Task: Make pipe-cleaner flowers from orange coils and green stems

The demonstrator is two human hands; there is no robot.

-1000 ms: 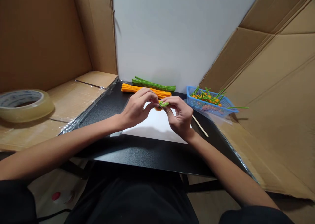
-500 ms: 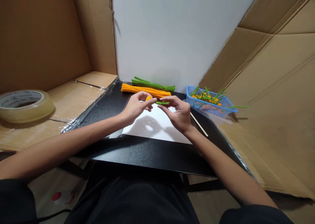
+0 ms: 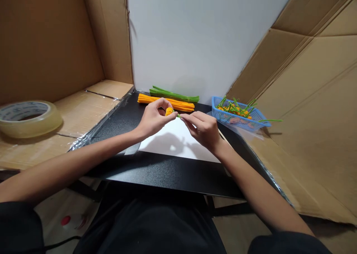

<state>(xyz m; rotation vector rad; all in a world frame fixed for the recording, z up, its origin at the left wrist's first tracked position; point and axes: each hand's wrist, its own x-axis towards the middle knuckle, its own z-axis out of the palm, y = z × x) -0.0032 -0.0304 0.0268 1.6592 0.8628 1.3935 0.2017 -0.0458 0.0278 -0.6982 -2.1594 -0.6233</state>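
Between thumb and fingers, my left hand [image 3: 153, 117] pinches a small coiled orange pipe cleaner piece [image 3: 169, 111]. A short green pipe cleaner [image 3: 179, 116] sticks out beside it. My right hand [image 3: 205, 129] is closed in a pinch on the green one's right end, its fingertips close to my left thumb. Whether the green piece is joined to the orange one is hidden by the fingers. Both hands are raised over a white sheet [image 3: 158, 140] on the black table [image 3: 156, 172].
Behind the hands lie an orange pipe cleaner bundle [image 3: 150, 99] and a green bundle [image 3: 173, 93]. At right, a blue basket [image 3: 237, 121] holds orange and green pieces. A thin wooden stick [image 3: 223, 135] is partly covered by my right hand. A tape roll [image 3: 54, 122] rests on cardboard at left.
The fingers of my right hand have drawn together into a tighter pinch, and less of the green piece shows. More of the orange piece is visible in my left hand.
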